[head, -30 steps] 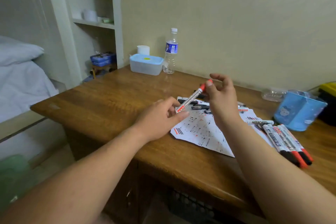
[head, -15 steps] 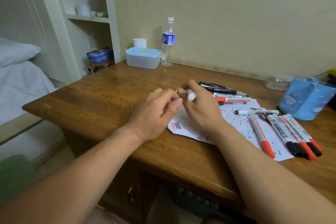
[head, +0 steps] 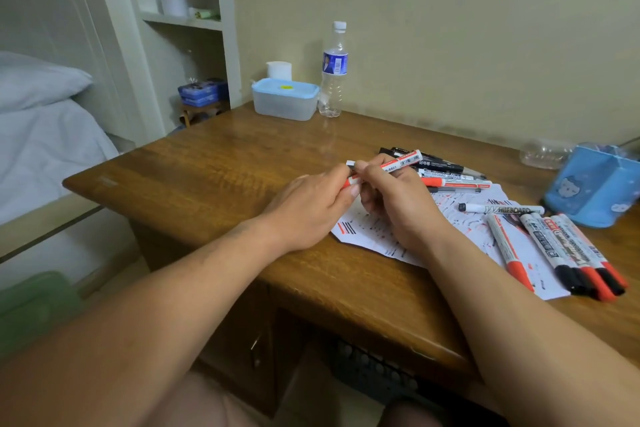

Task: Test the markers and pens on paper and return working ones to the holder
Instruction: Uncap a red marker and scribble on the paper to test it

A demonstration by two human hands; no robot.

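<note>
My right hand (head: 398, 208) grips a white marker with a red label (head: 403, 160) above the left end of the scribbled paper (head: 375, 241). Its pale end points left, towards my left hand (head: 311, 210). My left hand pinches the red cap (head: 347, 182) just below that end. Several red and black capped markers (head: 561, 253) lie on the right part of the paper, and a whiteboard marker (head: 502, 209) lies across it. Several pens (head: 441, 166) lie behind the paper. The blue holder (head: 595, 187) stands at the far right.
A water bottle (head: 334, 69) and a blue-lidded box (head: 284, 99) stand at the back of the wooden desk (head: 214, 177). A clear plastic item (head: 543, 154) lies near the holder. A bed (head: 41, 135) is left of the desk.
Both hands came down from mid-air to just above the paper. The marker turned so its labelled barrel points right, and the red cap now sits in my left hand's fingers, apart from the barrel.
</note>
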